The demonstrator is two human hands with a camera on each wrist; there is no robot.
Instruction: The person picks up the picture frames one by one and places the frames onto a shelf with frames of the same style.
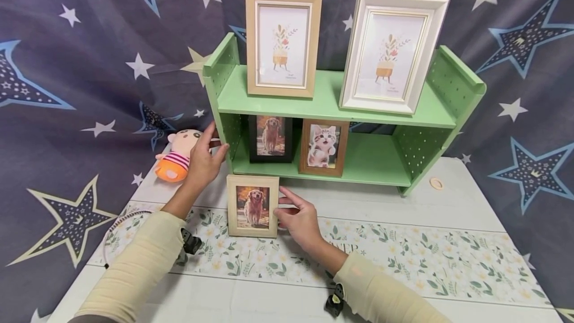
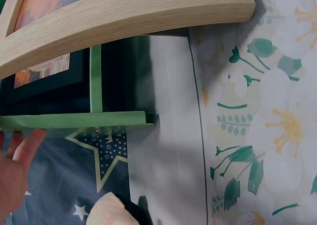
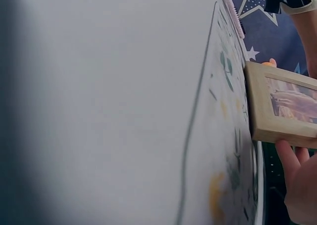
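Observation:
A light wooden picture frame (image 1: 230, 208) with a golden dog photo stands upright on the table, in front of a green shelf (image 1: 367, 158). My right hand (image 1: 302, 221) holds this picture frame by its right edge, thumb and fingertips at the side; the right wrist view shows the fingertips (image 3: 283, 146) against that edge. My left hand (image 1: 207, 158) touches the outside of the shelf's left panel, its fingers fairly straight and thumb near the front edge. A black frame (image 1: 289, 148) with a dog photo and a brown frame (image 1: 344, 151) with a kitten photo stand on the lower shelf.
A tan frame (image 1: 252, 44) and a white frame (image 1: 355, 59) stand on top of the shelf. A plush toy (image 1: 172, 163) sits left of it, a small ring (image 1: 436, 183) lies to the right. A floral strip (image 1: 403, 258) crosses the table; a starry curtain (image 1: 112, 24) hangs behind.

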